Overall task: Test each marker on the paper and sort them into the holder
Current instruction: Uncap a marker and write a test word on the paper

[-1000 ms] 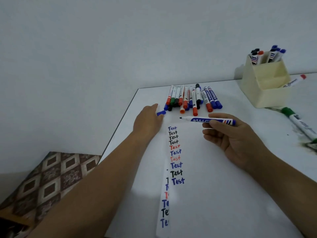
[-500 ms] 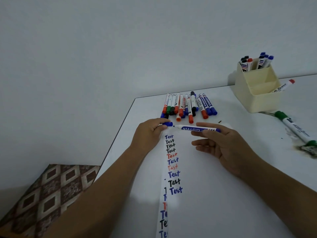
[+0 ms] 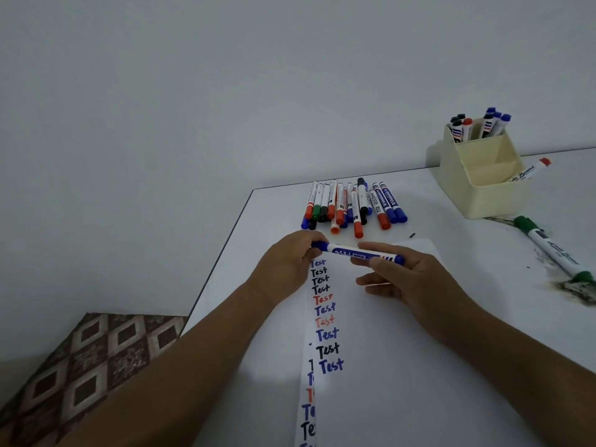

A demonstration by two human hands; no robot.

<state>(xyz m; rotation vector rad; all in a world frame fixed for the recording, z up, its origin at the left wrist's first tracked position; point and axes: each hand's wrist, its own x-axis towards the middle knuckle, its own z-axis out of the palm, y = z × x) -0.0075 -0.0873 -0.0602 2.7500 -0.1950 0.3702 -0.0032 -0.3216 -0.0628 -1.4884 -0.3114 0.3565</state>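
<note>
i see the blue marker (image 3: 358, 253) held level just above the top of the paper (image 3: 371, 333), its long axis running left to right with a slight tilt, the capped end toward the left and a little farther from me, the blunt blue end toward the right. my left hand (image 3: 287, 262) is closed around the blue cap (image 3: 320, 246), fingers pinched on it. my right hand (image 3: 409, 279) grips the barrel from below, thumb over the top near the right end, the other fingers loosely spread beneath.

the paper lies flat on the white bench (image 3: 467, 317) and carries a column of the word "test" in blue, black and red, with a second column cut off at the paper's left edge. beyond the hands a pile of markers (image 3: 351, 204) lies side by side, caps mostly toward me. to the right stands the cream holder (image 3: 483, 175) with several markers upright in its back compartments; the front compartment looks bare. a red-capped marker (image 3: 532, 171) lies just behind its right side. a green marker (image 3: 553, 250) lies on the bench farther right, amid dark smudges (image 3: 577, 288). the wall (image 3: 225, 91) is plain pale grey, and a patterned brown floor (image 3: 80, 366) shows at lower left.
</note>
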